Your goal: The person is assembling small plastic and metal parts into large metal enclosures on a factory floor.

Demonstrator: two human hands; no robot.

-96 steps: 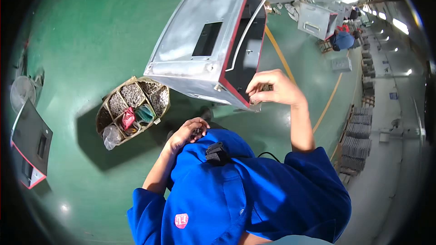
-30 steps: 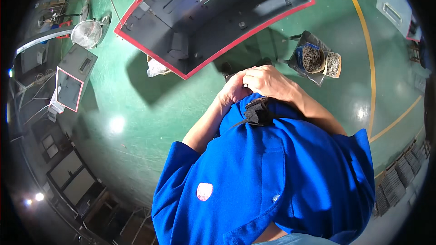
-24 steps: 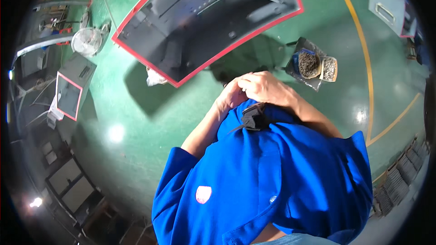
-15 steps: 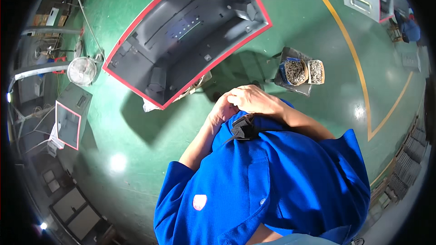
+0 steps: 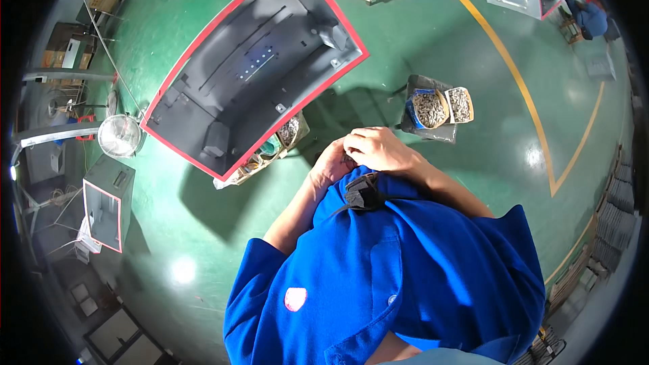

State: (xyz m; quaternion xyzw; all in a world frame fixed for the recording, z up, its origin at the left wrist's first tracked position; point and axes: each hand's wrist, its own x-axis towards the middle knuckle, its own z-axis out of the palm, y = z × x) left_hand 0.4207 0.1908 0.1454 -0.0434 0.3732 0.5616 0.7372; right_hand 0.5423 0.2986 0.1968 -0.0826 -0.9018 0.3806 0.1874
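Facing a grey, red-rimmed cabinet [image 5: 203, 98] ahead to the left, with a basket [image 5: 270, 159] partly hidden beneath its edge. Standing near a dark stool [image 5: 438, 136] to the right, bearing two boxes [image 5: 412, 109] of small parts [image 5: 430, 109]. Holding the right hand [image 5: 380, 148], fingers bent, against the curled left hand [image 5: 329, 163], hiding both palms, leaving any grip impossible to tell.

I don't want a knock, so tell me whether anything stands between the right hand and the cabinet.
Nothing visible does: green floor shows between the right hand and the cabinet. The left hand touches the right one's left side; the parts bin lies below, partly hidden by the cabinet.
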